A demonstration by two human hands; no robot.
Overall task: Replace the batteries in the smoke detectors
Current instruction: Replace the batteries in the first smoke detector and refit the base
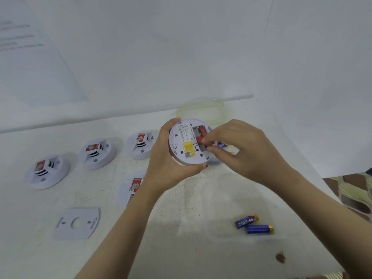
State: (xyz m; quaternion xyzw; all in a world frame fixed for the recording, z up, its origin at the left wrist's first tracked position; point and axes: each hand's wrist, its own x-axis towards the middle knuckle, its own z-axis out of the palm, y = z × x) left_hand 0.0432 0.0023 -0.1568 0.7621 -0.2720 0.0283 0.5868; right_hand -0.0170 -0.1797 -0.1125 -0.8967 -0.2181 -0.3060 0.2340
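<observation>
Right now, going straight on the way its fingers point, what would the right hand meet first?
The red battery in the open back of the smoke detector; fingertips of the right hand seem to pinch it, though depth is unclear.

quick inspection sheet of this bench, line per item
surface: white table, scuffed, one dark speck
job's things: open detector back up, red battery in its bay; four other detectors at left; two blue batteries loose
clutter: mounting plate, green-rimmed lid
grips: left hand holds the open detector; right hand pinches a second red battery
cables: nothing seen
surroundings: white wall, paper sheet, patterned fabric at right
</observation>
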